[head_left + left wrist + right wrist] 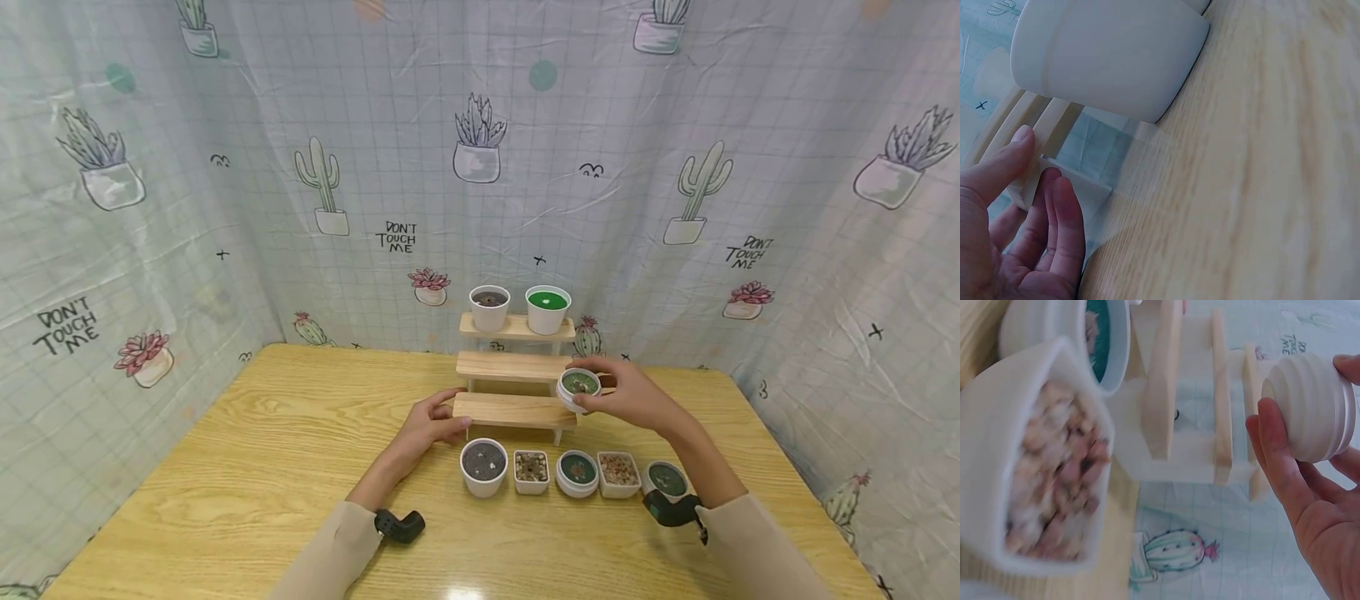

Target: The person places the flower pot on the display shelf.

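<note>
A stepped wooden stand point(514, 409) with three tiers and white legs stands on the table. At the left end of its lowest tier my left hand point(426, 429) grips it, thumb on the board and fingers curled by the white leg point(1075, 187). My right hand point(626, 392) holds a small round white flowerpot point(580, 385) by its sides, tilted toward me with its green fill showing, in front of the stand's right end. The right wrist view shows this pot's ribbed outer wall point(1310, 406), with fingers and thumb on opposite sides.
Two white pots, one with dark fill point(490, 317) and one with bright green point(547, 321), stand on the top tier. Before the stand runs a row: a dark-filled pot point(483, 479), two square pebble pots point(532, 483) point(618, 486), and round green-filled pots point(577, 485) point(666, 478). A printed curtain point(480, 217) hangs behind.
</note>
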Available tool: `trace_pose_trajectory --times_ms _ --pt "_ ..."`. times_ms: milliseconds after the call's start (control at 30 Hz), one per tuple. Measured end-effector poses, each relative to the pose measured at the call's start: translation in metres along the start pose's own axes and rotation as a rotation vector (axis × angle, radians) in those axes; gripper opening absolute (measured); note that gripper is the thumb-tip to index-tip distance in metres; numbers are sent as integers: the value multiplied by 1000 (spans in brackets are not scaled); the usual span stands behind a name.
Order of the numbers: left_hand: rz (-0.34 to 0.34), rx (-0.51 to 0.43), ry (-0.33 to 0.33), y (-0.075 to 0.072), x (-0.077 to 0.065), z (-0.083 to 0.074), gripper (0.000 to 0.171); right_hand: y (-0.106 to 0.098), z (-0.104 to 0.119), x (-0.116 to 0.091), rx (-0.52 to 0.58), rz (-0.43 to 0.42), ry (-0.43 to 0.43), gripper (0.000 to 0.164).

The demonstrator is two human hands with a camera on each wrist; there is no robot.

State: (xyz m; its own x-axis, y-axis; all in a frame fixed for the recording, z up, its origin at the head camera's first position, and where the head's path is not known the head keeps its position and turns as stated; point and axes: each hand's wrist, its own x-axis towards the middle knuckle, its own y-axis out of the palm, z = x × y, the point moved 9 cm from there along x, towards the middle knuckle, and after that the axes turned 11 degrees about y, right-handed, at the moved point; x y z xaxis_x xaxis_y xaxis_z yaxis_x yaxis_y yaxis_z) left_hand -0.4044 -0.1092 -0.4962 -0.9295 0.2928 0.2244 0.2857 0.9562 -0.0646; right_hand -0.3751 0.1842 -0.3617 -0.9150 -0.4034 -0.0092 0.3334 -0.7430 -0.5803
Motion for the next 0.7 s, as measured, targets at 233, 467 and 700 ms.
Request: trace_pose_trajectory --times_ms 233,467,700 --pt "4 5 5 0 1 1 74 7 12 21 -5 -18 14 52" --pt "2 3 13 1 1 -1 75 18 24 38 1 -19 -13 53" --pt "2 4 2 0 0 0 74 29 25 55 15 -44 12 54"
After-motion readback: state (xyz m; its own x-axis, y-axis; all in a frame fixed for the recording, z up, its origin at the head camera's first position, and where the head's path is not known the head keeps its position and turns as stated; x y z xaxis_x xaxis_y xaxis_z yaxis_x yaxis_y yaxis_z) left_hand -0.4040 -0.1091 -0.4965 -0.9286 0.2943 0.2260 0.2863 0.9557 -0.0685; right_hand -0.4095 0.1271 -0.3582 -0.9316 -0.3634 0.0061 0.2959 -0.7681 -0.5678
